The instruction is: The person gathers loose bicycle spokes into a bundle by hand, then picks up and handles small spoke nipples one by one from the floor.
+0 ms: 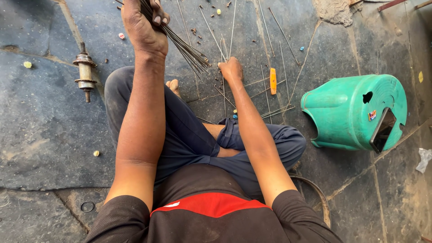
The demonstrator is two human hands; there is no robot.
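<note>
1. The left hand point(144, 27) is clenched around a bundle of thin metal spokes point(186, 49), raised above the floor.
2. The right hand point(231, 69) pinches a loose spoke point(223, 90) on the stone floor point(45, 135).
3. A wheel hub point(85, 71) lies left; a green stool point(355, 112) lies right.

One green stool point(348, 112), one phone point(383, 130), one wheel hub point(85, 71), one orange-handled tool point(272, 81), one bundle of spokes point(184, 47)
</note>
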